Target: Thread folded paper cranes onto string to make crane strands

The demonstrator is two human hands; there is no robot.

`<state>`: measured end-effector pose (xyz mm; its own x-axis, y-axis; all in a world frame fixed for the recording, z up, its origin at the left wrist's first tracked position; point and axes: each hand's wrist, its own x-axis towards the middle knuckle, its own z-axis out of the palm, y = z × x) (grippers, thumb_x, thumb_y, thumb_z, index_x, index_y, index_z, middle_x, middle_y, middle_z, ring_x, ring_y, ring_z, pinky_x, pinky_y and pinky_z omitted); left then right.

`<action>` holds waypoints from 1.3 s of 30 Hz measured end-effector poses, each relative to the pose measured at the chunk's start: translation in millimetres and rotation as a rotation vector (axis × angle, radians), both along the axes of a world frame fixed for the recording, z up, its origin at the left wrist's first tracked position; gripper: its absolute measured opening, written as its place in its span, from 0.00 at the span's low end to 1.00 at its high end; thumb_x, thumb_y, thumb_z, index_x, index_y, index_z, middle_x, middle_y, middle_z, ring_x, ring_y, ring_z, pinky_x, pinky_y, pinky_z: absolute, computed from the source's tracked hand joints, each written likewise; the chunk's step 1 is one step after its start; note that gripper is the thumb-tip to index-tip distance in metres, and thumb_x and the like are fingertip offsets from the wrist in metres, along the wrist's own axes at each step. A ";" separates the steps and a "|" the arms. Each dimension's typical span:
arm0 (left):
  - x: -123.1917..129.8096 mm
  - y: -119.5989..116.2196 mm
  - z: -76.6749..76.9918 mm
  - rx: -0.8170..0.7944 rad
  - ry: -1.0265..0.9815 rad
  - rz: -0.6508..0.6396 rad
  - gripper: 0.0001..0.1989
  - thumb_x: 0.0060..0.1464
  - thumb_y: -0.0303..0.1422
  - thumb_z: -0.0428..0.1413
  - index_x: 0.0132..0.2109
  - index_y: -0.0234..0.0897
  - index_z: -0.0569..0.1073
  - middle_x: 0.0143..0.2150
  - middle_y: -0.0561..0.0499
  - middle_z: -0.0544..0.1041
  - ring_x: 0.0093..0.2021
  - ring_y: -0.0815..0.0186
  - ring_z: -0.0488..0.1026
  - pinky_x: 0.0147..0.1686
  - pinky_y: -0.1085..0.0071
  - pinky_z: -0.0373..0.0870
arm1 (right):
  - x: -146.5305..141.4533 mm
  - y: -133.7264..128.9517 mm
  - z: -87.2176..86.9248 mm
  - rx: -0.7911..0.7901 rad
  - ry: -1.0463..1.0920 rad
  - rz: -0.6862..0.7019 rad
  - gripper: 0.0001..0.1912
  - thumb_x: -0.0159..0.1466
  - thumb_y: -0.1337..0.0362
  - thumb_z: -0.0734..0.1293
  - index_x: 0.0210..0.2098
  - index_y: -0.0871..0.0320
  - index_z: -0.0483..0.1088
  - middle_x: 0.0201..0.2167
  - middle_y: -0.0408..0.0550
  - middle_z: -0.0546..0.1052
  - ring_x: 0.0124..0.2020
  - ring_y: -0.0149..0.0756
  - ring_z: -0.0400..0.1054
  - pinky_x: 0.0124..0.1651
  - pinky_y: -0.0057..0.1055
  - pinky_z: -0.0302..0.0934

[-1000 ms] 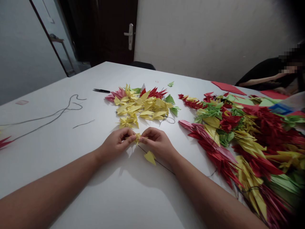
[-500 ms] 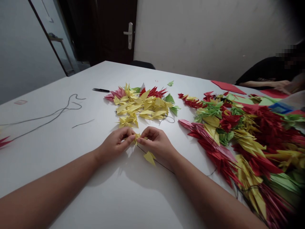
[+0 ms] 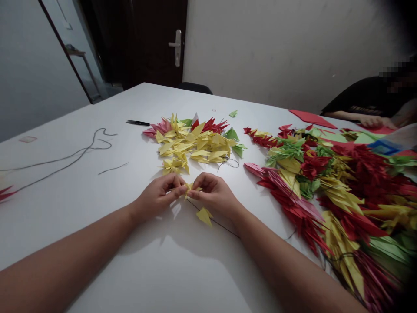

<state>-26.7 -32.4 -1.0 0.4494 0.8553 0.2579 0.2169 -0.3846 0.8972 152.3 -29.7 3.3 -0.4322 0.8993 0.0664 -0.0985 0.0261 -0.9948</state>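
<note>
Between my fingertips, just above the white table (image 3: 146, 261), is a small yellow folded-paper flower (image 3: 188, 189). My left hand (image 3: 164, 191) pinches it from the left, and my right hand (image 3: 211, 191) pinches it from the right; both are closed. A dark string (image 3: 223, 227) runs from the flower down to the right and passes behind my right forearm. One yellow paper piece (image 3: 204, 216) sits along that string. Beyond my hands lies a heap of yellow folded-paper flowers (image 3: 195, 145), with red, pink and green ones at its far side.
Strung red, yellow, green and pink paper flowers (image 3: 302, 191) cover the right side. A black-handled blade-like tool (image 3: 138, 123) lies behind, and loose dark string (image 3: 81, 152) at left. Across the table, a person's hand (image 3: 374, 121) rests by red paper (image 3: 312, 118).
My fingers have shifted slightly on the yellow paper flower, and more of its petals show. At the far right, the other person's hand has moved onto the red paper.
</note>
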 end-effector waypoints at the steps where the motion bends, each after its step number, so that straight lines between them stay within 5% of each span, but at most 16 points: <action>1: -0.1 0.2 -0.1 -0.005 -0.007 -0.006 0.15 0.55 0.40 0.50 0.26 0.35 0.60 0.31 0.51 0.68 0.30 0.71 0.65 0.30 0.74 0.62 | -0.1 0.0 0.4 0.005 0.000 0.002 0.15 0.47 0.61 0.72 0.23 0.62 0.62 0.22 0.41 0.68 0.24 0.24 0.61 0.27 0.21 0.54; 18: 0.3 1.2 -0.6 0.013 0.025 -0.005 0.14 0.55 0.39 0.50 0.27 0.35 0.60 0.30 0.51 0.69 0.29 0.71 0.65 0.29 0.73 0.62 | -2.6 -4.2 -3.9 0.060 0.041 0.048 0.08 0.51 0.70 0.65 0.24 0.61 0.58 0.21 0.39 0.63 0.21 0.21 0.54 0.24 0.19 0.49; 28: 1.6 -2.1 1.6 0.028 0.060 -0.011 0.14 0.55 0.40 0.49 0.27 0.35 0.61 0.29 0.51 0.68 0.30 0.69 0.65 0.29 0.73 0.62 | 4.9 3.0 -2.6 -0.019 0.125 0.211 0.16 0.57 0.59 0.67 0.39 0.58 0.57 0.22 0.38 0.64 0.24 0.24 0.58 0.28 0.22 0.52; 39: 1.5 -0.4 -1.4 -0.026 0.022 -0.041 0.14 0.55 0.40 0.49 0.28 0.35 0.61 0.31 0.51 0.69 0.30 0.70 0.65 0.29 0.73 0.62 | 0.8 0.9 -4.8 0.048 0.104 0.160 0.15 0.58 0.58 0.66 0.38 0.57 0.58 0.19 0.36 0.59 0.20 0.23 0.51 0.23 0.21 0.44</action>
<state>-25.2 -32.7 -2.4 0.4892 0.8426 0.2253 0.2210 -0.3697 0.9025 153.1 -28.8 -1.4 -0.5576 0.8147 0.1593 -0.2079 0.0488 -0.9769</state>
